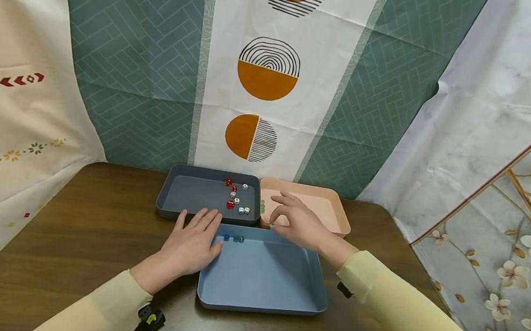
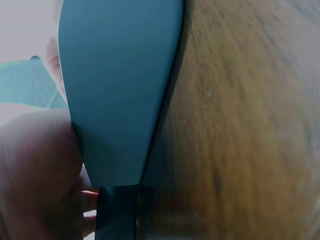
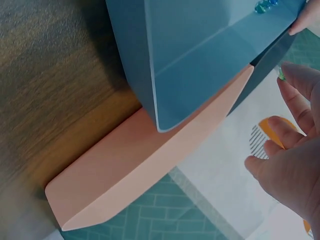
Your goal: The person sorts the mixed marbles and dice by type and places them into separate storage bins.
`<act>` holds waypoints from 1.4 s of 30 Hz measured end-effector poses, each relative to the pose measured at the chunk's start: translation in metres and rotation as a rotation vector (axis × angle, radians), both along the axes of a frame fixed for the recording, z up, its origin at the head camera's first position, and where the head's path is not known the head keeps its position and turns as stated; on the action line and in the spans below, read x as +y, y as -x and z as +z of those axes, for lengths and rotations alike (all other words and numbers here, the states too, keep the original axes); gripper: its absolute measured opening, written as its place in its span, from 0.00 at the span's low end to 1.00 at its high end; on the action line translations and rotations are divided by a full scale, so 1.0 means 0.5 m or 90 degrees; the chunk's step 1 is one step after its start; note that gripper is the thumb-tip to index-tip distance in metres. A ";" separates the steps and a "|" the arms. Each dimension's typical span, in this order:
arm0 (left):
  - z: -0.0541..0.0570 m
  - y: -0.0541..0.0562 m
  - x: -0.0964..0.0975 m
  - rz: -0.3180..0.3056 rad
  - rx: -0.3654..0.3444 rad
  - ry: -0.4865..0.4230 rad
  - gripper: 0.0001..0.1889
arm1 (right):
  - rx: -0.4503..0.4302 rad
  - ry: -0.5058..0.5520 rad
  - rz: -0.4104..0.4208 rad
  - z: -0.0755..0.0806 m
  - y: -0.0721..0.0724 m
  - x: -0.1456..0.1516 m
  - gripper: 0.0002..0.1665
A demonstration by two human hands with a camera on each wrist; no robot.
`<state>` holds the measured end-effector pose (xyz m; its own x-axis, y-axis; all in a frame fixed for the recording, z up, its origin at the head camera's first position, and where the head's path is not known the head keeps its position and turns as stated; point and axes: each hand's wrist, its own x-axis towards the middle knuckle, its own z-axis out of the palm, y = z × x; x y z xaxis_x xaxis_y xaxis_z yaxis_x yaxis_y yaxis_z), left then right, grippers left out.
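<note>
My right hand (image 1: 302, 222) pinches a small green glass marble (image 3: 281, 74) between thumb and forefinger, above the front left rim of the pink tray (image 1: 325, 193). Several pale green marbles (image 1: 263, 206) line that tray's left wall. My left hand (image 1: 191, 244) lies with fingers extended at the back left corner of the blue tray (image 1: 263, 278), its thumb at that tray's rim. Its fingertips overlap the front edge of the dark grey tray (image 1: 190, 192) in the head view. Blue and teal marbles (image 1: 236, 238) sit near the blue tray's back wall.
Red dice (image 1: 230, 204) and white dice (image 1: 241, 210) lie scattered in the right part of the dark tray. All three trays stand close together on a brown wooden table (image 1: 92, 244). A patterned cloth (image 1: 154, 67) hangs behind the table.
</note>
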<state>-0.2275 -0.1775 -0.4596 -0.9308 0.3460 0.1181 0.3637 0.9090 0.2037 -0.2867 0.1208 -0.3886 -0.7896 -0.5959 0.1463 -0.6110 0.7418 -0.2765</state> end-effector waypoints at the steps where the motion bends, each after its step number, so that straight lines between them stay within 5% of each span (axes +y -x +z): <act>1: 0.001 0.000 0.000 0.001 0.000 0.001 0.39 | 0.001 0.003 -0.002 0.002 0.001 0.003 0.01; 42: -0.005 0.000 0.005 0.004 0.002 -0.005 0.39 | -0.056 0.025 -0.099 0.011 0.082 0.034 0.04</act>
